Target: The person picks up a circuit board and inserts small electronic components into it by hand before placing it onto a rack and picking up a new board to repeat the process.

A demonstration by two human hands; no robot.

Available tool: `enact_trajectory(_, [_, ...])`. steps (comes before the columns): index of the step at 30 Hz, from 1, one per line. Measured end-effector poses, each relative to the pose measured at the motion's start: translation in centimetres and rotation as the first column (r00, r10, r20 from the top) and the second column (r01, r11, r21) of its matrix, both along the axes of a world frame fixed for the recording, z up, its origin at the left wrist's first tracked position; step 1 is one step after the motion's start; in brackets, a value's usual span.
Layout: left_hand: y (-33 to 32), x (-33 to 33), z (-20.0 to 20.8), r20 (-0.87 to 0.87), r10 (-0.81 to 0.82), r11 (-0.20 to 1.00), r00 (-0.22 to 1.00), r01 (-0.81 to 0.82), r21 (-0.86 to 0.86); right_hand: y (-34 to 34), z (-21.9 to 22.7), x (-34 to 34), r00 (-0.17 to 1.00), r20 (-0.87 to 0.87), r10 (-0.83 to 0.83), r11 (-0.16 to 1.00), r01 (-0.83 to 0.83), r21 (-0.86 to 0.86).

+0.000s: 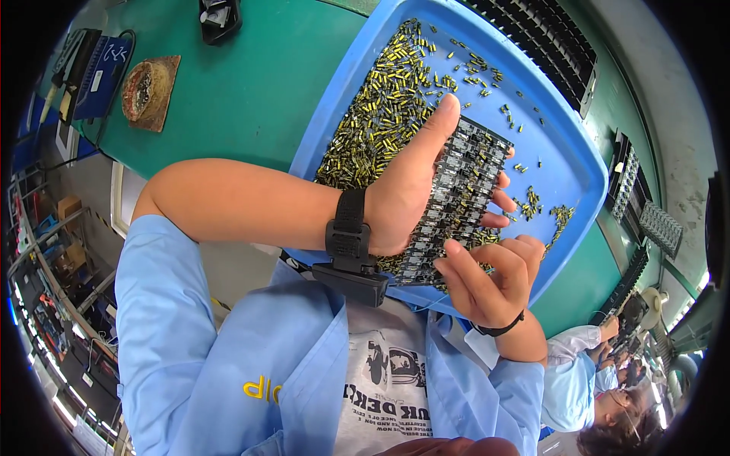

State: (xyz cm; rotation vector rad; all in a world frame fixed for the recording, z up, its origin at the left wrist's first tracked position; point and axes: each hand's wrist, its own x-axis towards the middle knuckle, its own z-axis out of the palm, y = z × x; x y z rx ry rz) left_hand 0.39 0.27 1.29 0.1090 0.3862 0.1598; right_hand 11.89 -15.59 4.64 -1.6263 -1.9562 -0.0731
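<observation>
A dark circuit board panel (465, 178), crowded with small parts in rows, is tilted over the tray in my left hand (403, 186). The left thumb lies along its far end, and the fingertips show past its right edge. My right hand (494, 277) is at the panel's near right edge, thumb and forefinger pinched together close to its surface. Whatever that pinch holds is too small to make out. Beneath both hands is a blue plastic tray (332, 99) with a heap of small yellow-and-black capacitors (380, 114), thickest on the left and scattered on the right.
The tray rests on a green table (266, 99). Black racks (544, 45) stand beyond it, and more panels (661, 228) lie to the right. At far left are a round tin on a brown board (148, 95) and a blue box (103, 76). A co-worker (574, 372) sits at lower right.
</observation>
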Motion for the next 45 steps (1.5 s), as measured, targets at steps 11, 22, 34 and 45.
enact_trajectory(11, [0.4,0.0,-0.3,0.068,-0.029,0.992,0.997,0.037,-0.121,-0.2,-0.2,0.5,1.0,-0.004,-0.007,0.996,0.007,-0.084])
enact_trajectory(22, [1.2,0.0,0.2,0.105,-0.06,0.994,0.993,0.069,-0.086,-0.2,0.1,0.7,0.966,-0.233,0.111,0.992,-0.123,-0.039])
enact_trajectory(34, [1.0,0.0,0.0,0.186,-0.091,0.995,0.978,0.095,-0.012,-0.5,0.2,2.4,0.869,-0.494,-0.041,0.996,-0.001,-0.085])
enact_trajectory(45, [1.3,-0.1,-0.3,0.201,-0.117,0.992,0.973,0.124,-0.025,-1.0,-1.0,3.4,0.996,-0.08,-0.031,0.882,-0.011,-0.472])
